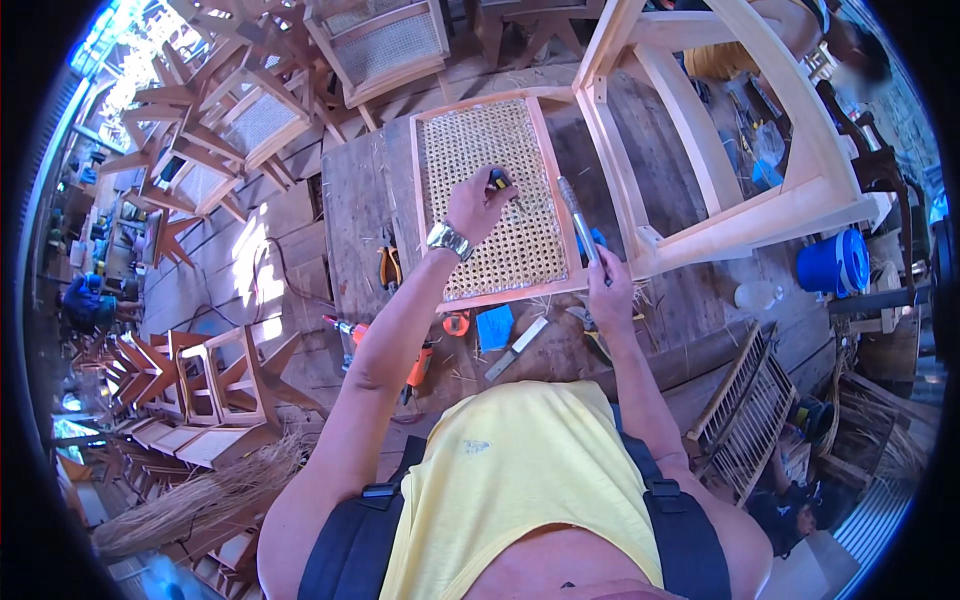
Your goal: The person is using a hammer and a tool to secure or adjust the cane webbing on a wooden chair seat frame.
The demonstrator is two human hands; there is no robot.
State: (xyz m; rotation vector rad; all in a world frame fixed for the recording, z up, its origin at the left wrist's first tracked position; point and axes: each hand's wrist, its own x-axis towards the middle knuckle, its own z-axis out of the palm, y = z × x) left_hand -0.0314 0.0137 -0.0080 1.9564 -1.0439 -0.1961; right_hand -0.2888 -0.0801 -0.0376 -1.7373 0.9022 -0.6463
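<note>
My left hand (478, 208), wearing a silver watch, grips a small black and yellow object (501, 180) over a woven cane panel (495, 255) in a light wooden frame (510, 299). Just right of the panel, my right hand (608, 280) holds a long metal tool (572, 208), angled up toward the panel's upper right. The panel lies on a weathered wooden worktable (360, 200). Around its lower edge are pliers (389, 265), an orange power tool (418, 365), an orange tape measure (456, 323), a blue square (494, 328) and a flat blade (517, 346).
An unfinished chair frame (690, 150) stands on the table at the right, with a person (830, 40) beyond it and a blue bucket (830, 262) nearby. Stacked chairs (240, 120) fill the upper left and lower left. A slatted wooden frame (735, 405) and another person (790, 515) are at lower right.
</note>
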